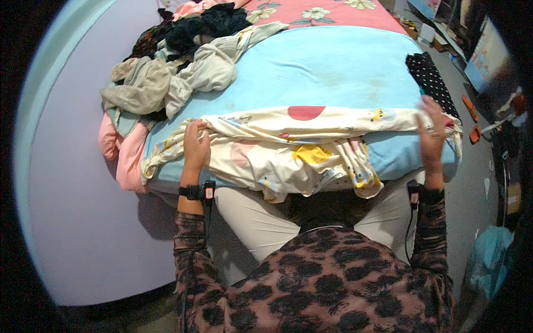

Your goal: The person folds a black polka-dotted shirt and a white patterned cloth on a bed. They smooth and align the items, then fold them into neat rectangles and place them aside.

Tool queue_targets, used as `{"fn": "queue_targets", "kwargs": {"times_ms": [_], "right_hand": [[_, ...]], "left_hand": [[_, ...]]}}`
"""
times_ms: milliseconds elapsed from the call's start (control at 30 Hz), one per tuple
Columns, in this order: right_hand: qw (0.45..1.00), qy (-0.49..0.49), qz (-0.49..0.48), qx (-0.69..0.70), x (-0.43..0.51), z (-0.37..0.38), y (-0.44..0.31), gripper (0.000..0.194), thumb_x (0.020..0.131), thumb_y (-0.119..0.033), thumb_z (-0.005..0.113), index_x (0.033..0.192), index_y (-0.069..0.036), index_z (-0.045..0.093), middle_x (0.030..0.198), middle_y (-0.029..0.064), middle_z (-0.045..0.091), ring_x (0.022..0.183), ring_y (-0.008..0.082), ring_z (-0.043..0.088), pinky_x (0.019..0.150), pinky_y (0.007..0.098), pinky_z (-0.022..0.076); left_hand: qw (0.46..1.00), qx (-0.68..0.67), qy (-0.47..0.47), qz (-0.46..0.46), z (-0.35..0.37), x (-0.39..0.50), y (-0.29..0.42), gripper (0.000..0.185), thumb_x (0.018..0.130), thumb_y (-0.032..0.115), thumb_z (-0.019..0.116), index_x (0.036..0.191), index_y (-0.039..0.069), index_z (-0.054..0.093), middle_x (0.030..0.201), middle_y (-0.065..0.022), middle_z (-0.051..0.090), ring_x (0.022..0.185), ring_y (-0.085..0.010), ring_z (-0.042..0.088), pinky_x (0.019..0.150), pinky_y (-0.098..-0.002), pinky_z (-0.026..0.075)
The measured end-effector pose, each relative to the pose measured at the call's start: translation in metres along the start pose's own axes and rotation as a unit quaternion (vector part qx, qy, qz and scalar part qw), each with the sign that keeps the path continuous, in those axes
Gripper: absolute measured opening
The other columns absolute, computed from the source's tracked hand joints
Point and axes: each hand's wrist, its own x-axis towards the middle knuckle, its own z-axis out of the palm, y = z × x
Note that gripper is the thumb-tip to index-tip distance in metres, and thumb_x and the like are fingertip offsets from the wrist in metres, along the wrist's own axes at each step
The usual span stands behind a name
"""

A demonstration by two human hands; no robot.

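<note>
A cream printed cloth garment (258, 154) lies across the near edge of the bed, its upper part laid out in a long strip and its lower folds hanging over the edge. My left hand (196, 143) rests on its left part, fingertips curled at the strip's upper edge; whether they pinch the cloth cannot be told. Over the right end of the strip is my right hand (432, 123), blurred, with its fingers spread. The light blue sheet (325, 66) lies beneath the garment. Just beyond my right hand, a black polka-dot cloth (433, 79) lies at the bed's right edge.
Crumpled grey-beige clothes (145, 87), black clothes (204, 29) and pink fabric (133, 158) are heaped along the bed's left side. A pink floral cover (329, 12) lies at the far end. Orange-handled objects (470, 108) are on the floor at right, near a teal bag (491, 258).
</note>
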Motion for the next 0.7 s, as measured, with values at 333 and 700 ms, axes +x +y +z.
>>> {"fn": "queue_targets", "kwargs": {"times_ms": [333,700], "right_hand": [[0.964,-0.197,-0.161,0.076,0.017,0.095,-0.102,0.014,0.086,-0.004,0.069,0.099,-0.008,0.067,0.097,0.0087,0.071,0.105,0.0294,0.067,0.105,0.0467,0.0424],[0.91,-0.11,0.191,0.35,0.072,-0.025,-0.114,0.029,0.107,-0.03,0.05,0.095,-0.005,0.06,0.087,-0.0025,0.059,0.08,0.0054,0.052,0.07,0.0212,0.0437]], "left_hand": [[0.996,0.062,-0.007,0.06,0.0,0.009,-0.026,0.043,0.086,0.001,0.06,0.128,0.011,0.06,0.132,-0.0191,0.058,0.127,-0.0396,0.051,0.113,-0.0452,0.035],[0.865,-0.476,-0.13,-0.088,-0.04,0.039,0.002,0.022,0.105,0.019,0.053,0.109,0.0,0.064,0.095,0.0004,0.068,0.084,-0.0063,0.06,0.074,-0.023,0.049]]}}
